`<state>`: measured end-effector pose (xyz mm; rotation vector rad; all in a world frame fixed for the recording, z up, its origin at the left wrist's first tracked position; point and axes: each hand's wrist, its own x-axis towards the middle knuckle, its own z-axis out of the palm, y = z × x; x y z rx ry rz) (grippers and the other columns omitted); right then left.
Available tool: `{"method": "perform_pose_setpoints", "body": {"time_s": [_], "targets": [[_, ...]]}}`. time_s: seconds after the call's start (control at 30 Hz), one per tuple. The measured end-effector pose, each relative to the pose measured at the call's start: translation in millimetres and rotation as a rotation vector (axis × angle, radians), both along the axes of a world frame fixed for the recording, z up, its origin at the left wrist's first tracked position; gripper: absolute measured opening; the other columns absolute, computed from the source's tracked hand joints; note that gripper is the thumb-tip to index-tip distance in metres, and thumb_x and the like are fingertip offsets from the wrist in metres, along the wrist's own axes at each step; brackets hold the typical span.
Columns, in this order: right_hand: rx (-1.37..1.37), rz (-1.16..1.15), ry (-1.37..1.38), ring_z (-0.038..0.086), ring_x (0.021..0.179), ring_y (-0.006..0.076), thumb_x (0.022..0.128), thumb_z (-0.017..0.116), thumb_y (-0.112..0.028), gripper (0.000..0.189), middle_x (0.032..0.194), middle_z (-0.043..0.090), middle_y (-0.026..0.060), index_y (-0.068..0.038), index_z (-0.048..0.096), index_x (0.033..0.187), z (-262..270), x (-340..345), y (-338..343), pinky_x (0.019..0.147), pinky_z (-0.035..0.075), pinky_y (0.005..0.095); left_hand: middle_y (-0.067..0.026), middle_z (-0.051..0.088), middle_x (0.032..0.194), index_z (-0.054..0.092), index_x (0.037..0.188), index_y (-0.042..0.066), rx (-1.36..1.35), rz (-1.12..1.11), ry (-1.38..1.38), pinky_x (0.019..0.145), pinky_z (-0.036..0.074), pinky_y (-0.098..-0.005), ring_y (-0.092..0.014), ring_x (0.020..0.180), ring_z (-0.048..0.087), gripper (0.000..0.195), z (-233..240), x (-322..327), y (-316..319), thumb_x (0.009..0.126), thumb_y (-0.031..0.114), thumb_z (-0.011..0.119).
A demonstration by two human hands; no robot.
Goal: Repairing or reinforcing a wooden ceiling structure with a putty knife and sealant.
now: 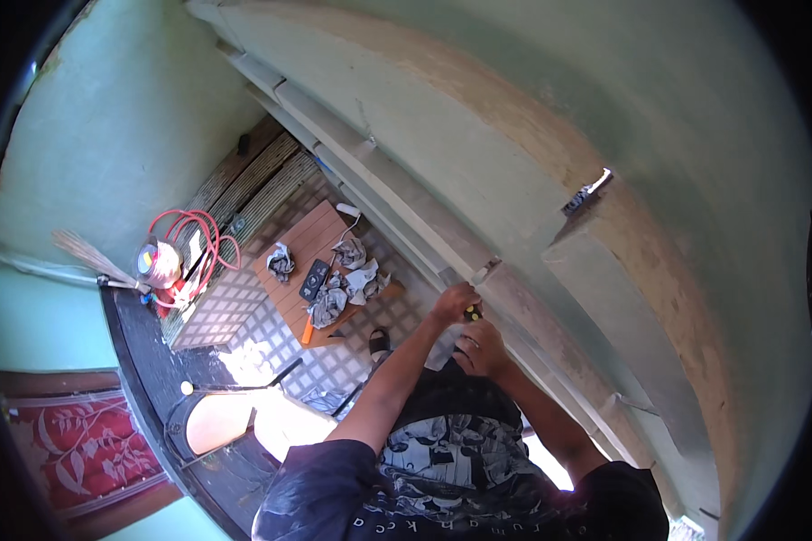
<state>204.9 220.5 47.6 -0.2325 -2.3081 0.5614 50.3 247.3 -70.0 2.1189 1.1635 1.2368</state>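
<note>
My left hand (457, 304) is closed around the black-and-yellow handle (472, 313) of a hand tool, with the handle's end showing below the fist. A flat greyish piece, possibly a scraper blade (448, 277), shows just beyond that hand, against the ledge (440, 213) of the green wall. Right beside the handle's end is my right hand (482, 348), its fingers curled. Whether it also grips the tool is hidden. Both arms reach forward over my dark printed shirt (446, 453).
Left of my hands stands a slatted wooden table (298, 243) bearing crumpled newspaper (328, 306), a dark flat case (314, 280) and an orange handle (307, 330). A paint roller (348, 210) lies at its far edge. Further left are a red hose (210, 223) and a stick broom (88, 253).
</note>
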Motion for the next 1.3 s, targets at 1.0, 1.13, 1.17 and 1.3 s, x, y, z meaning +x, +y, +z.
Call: {"method": "perform_pose_setpoints", "body": {"time_s": [1.0,1.13,1.17,1.3], "targets": [[0.050,-0.914,0.015,0.052,0.097,0.0370,0.079,0.063,-0.021,0.032,0.108,0.051,0.0184,-0.004,0.051,0.103,-3.2,-39.1,-58.3,0.083,0.043,0.0446,-0.0080,0.062,0.066,0.059,0.070,0.010,-0.037,-0.378,0.074,0.062,0.047,-0.0397,-0.031,0.065,0.060,0.015,10.4,-14.3,9.3,0.065,0.022,0.068],[0.135,-0.825,0.036,0.052,0.097,0.0331,0.075,0.066,-0.024,0.034,0.106,0.051,0.0152,-0.005,0.053,0.101,-14.4,-57.0,-18.5,0.084,0.043,0.0429,-0.0068,0.062,0.065,0.059,0.069,0.012,-0.119,-0.547,-0.647,0.062,0.046,-0.0381,-0.028,0.065,0.062,0.017,-18.3,2.5,10.1,0.063,0.023,0.071],[0.112,-0.867,-0.106,0.053,0.096,0.0323,0.076,0.066,-0.027,0.035,0.105,0.052,0.0144,-0.006,0.054,0.102,-17.9,-66.0,-6.4,0.083,0.043,0.0426,-0.0068,0.062,0.065,0.059,0.069,0.012,-0.125,-0.545,-0.652,0.062,0.046,-0.0381,-0.028,0.065,0.062,0.017,-25.6,3.1,7.5,0.063,0.023,0.071],[0.036,-0.815,-0.152,0.054,0.094,0.0304,0.080,0.061,-0.036,0.040,0.105,0.052,0.0117,-0.008,0.056,0.107,-18.1,-55.7,-19.5,0.083,0.043,0.0424,-0.0064,0.062,0.065,0.059,0.069,0.013,0.124,-0.037,0.252,0.062,0.047,-0.0376,-0.027,0.065,0.062,0.019,-39.3,-13.4,8.7,0.061,0.024,0.072]]}}
